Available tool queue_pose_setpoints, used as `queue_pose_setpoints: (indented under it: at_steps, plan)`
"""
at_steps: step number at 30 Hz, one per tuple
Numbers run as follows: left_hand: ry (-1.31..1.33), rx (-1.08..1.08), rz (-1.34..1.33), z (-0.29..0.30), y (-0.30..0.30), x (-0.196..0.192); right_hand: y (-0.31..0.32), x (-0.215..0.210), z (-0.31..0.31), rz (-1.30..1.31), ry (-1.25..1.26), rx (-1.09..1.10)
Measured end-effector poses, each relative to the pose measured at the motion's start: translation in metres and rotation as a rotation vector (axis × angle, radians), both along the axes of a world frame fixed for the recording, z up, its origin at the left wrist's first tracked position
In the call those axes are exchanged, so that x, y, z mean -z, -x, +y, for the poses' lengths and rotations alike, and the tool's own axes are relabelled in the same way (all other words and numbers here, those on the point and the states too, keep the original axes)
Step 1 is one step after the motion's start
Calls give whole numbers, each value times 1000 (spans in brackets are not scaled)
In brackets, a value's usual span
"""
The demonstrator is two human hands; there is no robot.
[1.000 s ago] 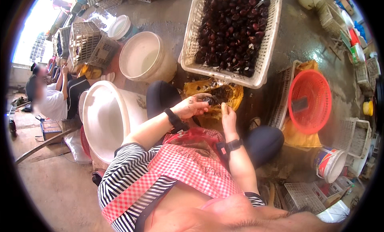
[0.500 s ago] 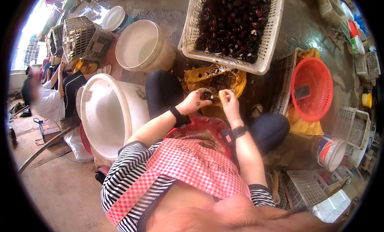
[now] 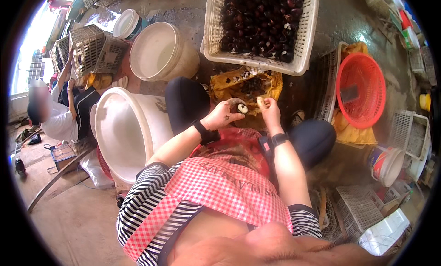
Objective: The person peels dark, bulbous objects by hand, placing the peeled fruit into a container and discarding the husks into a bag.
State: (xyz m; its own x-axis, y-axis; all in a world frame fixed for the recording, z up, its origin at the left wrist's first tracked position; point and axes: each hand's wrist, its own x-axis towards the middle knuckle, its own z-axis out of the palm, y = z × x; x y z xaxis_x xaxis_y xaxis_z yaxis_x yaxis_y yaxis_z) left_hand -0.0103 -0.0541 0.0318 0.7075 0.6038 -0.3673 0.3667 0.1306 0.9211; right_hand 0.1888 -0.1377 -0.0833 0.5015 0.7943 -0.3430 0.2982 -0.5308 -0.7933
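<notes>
Left hand still grips half-peeled nut; right hand closer.

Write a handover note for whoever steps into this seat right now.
Left hand holds a small dark nut, partly peeled, white flesh showing. Right hand is at the nut; what it grips is too small to tell.
Unpeeled dark nuts fill the white crate ahead. Peelings lie on the yellow sack under the hands. White tub stands at the left knee, red basket to the right.
Done: this nut is half peeled. Left: finishing it, and a nearly full crate.
</notes>
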Motion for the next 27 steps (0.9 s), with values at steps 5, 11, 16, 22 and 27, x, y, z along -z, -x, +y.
queue_pose_setpoints:
  at_steps: [5, 11, 16, 22, 27]
  plan:
    - [-12, -3, 14, 3, 6, 4, 20, -45, 10, 106, -253, -182]
    - [-281, -105, 93, 8, 16, 13, 19, -50, 11, 71, -208, -86]
    - [-473, -91, 269, 10, 12, -4, 18, -65, 2, -118, -201, -184]
    - [-501, -19, 321, 4, 12, 5, 23, -50, -1, -62, -173, -201]
    - [-403, -17, 225, -1, 9, 9, 32, -30, -1, 485, -162, -122]
